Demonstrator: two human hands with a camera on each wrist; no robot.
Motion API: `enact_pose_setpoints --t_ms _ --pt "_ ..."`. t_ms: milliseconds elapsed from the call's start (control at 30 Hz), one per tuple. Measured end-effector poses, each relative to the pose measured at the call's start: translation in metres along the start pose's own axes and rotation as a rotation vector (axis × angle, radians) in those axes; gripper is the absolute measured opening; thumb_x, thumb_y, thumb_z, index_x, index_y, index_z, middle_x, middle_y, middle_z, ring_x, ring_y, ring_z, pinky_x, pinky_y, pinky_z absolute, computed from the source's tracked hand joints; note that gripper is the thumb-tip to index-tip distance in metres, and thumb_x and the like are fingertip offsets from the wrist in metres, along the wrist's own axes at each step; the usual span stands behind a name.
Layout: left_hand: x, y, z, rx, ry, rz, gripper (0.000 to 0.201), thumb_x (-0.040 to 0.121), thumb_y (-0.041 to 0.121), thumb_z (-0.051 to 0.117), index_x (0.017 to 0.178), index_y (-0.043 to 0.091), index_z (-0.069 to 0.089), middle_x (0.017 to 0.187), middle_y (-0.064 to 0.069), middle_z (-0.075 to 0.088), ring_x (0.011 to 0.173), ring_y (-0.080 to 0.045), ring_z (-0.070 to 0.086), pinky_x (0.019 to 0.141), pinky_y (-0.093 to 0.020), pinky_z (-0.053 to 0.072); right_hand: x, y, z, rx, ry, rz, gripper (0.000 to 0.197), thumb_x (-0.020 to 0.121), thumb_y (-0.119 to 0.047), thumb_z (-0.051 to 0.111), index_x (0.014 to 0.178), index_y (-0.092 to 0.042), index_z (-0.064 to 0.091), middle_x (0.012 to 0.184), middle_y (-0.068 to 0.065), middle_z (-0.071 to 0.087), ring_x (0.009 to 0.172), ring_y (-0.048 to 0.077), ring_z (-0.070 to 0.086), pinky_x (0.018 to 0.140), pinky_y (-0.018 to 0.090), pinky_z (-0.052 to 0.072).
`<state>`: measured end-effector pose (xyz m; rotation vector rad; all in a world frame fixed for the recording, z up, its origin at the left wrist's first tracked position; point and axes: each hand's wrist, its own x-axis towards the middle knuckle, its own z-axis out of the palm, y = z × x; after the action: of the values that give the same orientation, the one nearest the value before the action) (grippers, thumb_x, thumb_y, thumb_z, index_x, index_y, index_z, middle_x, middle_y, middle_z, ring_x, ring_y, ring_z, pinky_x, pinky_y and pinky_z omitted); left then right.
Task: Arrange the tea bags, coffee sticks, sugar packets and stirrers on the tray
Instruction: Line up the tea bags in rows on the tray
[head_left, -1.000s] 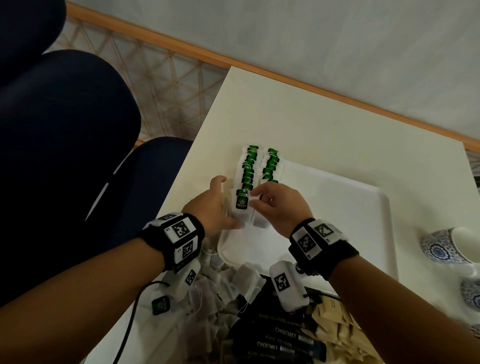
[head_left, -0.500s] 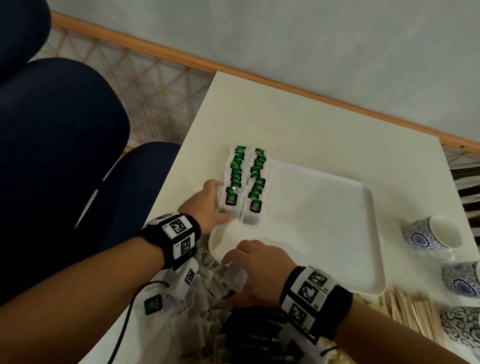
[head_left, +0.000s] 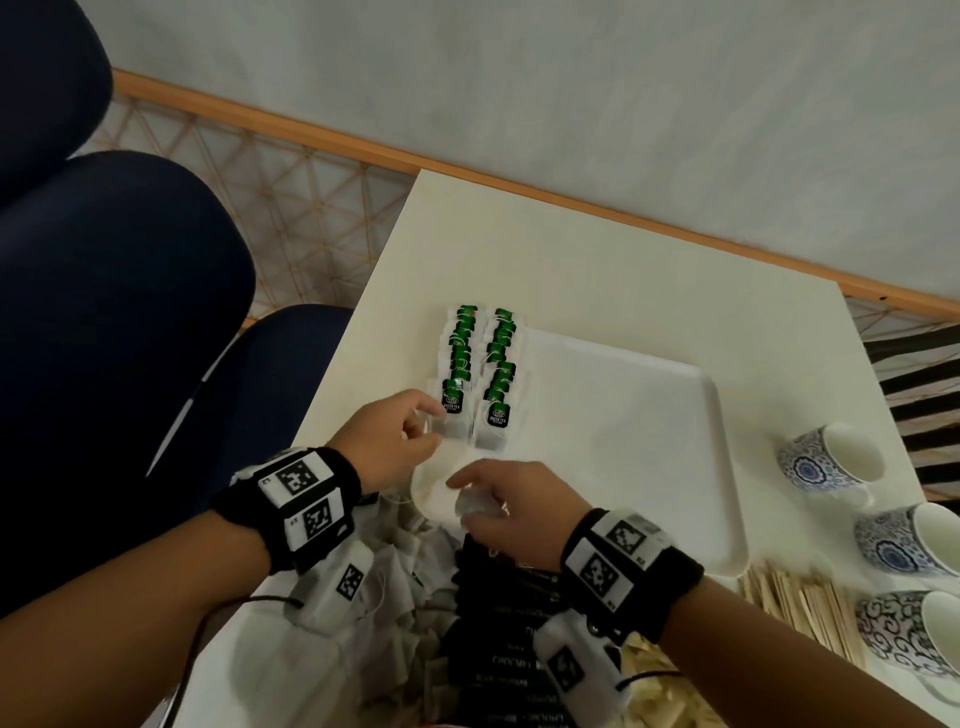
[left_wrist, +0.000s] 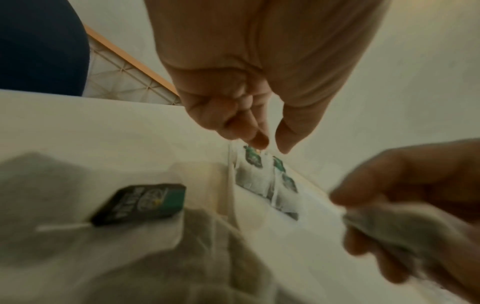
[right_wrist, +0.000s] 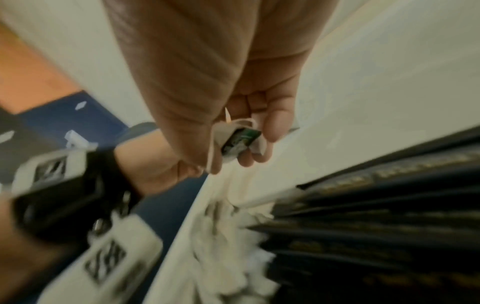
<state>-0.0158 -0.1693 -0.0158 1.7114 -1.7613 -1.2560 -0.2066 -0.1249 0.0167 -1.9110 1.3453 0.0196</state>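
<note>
- We kept our left hand (head_left: 392, 441) at the near left corner of the white rectangular plastic tray (head_left: 649, 415), fingers curled, fingertips (left_wrist: 259, 142) at the nearest bag of the left row; whether they actually pinched it we could not tell.
- Our right hand (head_left: 511, 506) grasped a loose white paper tea bag with a green tag (right_wrist: 240, 142), fingers curled round it, above the tray's near edge.
- The two rows of green-tagged tea bags (head_left: 478, 364) lay overlapping along the tray's left side, running from the far edge toward us.
- The heap of loose white tea bags (head_left: 395, 597) sat on the cream table (head_left: 623, 270) just short of the tray, under our wrists.
- The black coffee sticks with gold lettering (head_left: 498, 649) were piled beside that heap, with pale sugar packets (head_left: 660, 686) next to them.
- The thin wooden stirrers (head_left: 800, 603) lay near the tray's near right corner.
- Three blue-patterned white cups (head_left: 831, 462) stood right of the tray.
</note>
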Motion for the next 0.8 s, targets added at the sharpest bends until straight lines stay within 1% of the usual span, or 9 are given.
enact_pose_setpoints --t_ms 67,167,233,333,433,567,667,733,800 --pt "-0.012 0.001 -0.001 -0.094 -0.088 0.054 0.028 0.087 0.012 0.062 0.105 0.034 0.062 0.079 0.006 0.055 0.060 -0.006 0.048 0.061 -0.024 0.045 0.000 0.001 -0.003 0.283 0.105 0.063 0.027 0.089 -0.026 0.057 0.115 -0.033 0.057 0.086 -0.008 0.068 0.075 0.011 0.062 0.073 0.029 0.052" --pt "-0.025 0.004 0.001 -0.232 -0.168 0.099 0.041 0.083 0.012 0.070 0.113 0.038 0.061 0.083 0.004 0.058 0.061 -0.005 0.051 0.060 -0.021 0.046 0.001 -0.004 -0.008 0.643 0.133 0.117 0.017 0.095 -0.014 0.049 0.106 -0.027 0.051 0.089 0.005 0.068 0.070 0.018 0.062 0.054 0.032 0.048" --pt "-0.033 0.008 0.002 -0.317 -0.138 0.101 0.044 0.079 0.017 0.076 0.115 0.037 0.059 0.083 0.004 0.058 0.062 -0.005 0.051 0.060 -0.018 0.045 0.001 -0.011 -0.010 0.777 0.129 0.088 0.027 0.091 -0.001 0.044 0.107 -0.023 0.046 0.088 0.013 0.062 0.066 0.020 0.062 0.048 0.028 0.044" --pt "-0.041 0.012 0.003 -0.376 -0.076 0.099 0.027 0.078 0.019 0.076 0.103 0.026 0.067 0.082 0.005 0.059 0.061 -0.007 0.048 0.057 -0.018 0.043 0.002 -0.018 -0.008 0.761 0.130 0.074 0.040 0.090 0.005 0.044 0.122 -0.017 0.039 0.086 0.010 0.063 0.067 0.018 0.062 0.053 0.028 0.046" --pt "-0.048 0.012 0.004 -0.399 -0.037 0.093 0.013 0.080 0.019 0.075 0.092 0.019 0.071 0.079 0.008 0.060 0.061 -0.008 0.047 0.058 -0.018 0.040 0.003 -0.020 -0.003 0.687 0.110 0.053 0.048 0.088 0.002 0.045 0.129 -0.021 0.035 0.086 0.008 0.066 0.079 0.023 0.062 0.065 0.033 0.048" --pt "-0.056 0.013 0.003 -0.412 0.029 0.069 0.006 0.083 0.015 0.072 0.087 0.018 0.068 0.075 0.007 0.063 0.060 -0.004 0.054 0.054 -0.015 0.043 0.002 -0.019 -0.001 0.473 0.208 0.006 0.038 0.081 -0.025 0.066 0.114 -0.034 0.051 0.095 -0.004 0.068 0.088 0.015 0.065 0.083 0.035 0.053" --pt "-0.060 0.013 0.004 -0.503 0.076 0.009 0.005 0.087 0.011 0.067 0.089 0.013 0.063 0.076 -0.005 0.066 0.057 -0.008 0.061 0.048 -0.020 0.046 0.001 -0.016 0.001 0.452 0.256 0.029 0.030 0.076 -0.019 0.075 0.092 -0.038 0.059 0.091 -0.003 0.071 0.081 0.015 0.066 0.078 0.033 0.054" --pt "-0.062 0.010 0.005 -0.547 0.079 -0.051 0.006 0.088 0.010 0.065 0.091 0.012 0.060 0.078 -0.006 0.068 0.058 -0.012 0.063 0.048 -0.022 0.048 0.000 -0.015 0.001 0.506 0.294 0.044 0.023 0.077 -0.012 0.074 0.085 -0.031 0.063 0.080 0.002 0.071 0.070 0.018 0.063 0.072 0.036 0.052" --pt "-0.066 0.006 0.007 -0.552 0.042 -0.103 0.007 0.088 0.009 0.064 0.093 0.009 0.060 0.081 -0.007 0.069 0.061 -0.015 0.063 0.050 -0.023 0.049 -0.001 -0.017 -0.001 0.617 0.347 0.052 0.019 0.079 -0.006 0.073 0.082 -0.023 0.066 0.071 0.001 0.068 0.062 0.013 0.060 0.062 0.029 0.050"
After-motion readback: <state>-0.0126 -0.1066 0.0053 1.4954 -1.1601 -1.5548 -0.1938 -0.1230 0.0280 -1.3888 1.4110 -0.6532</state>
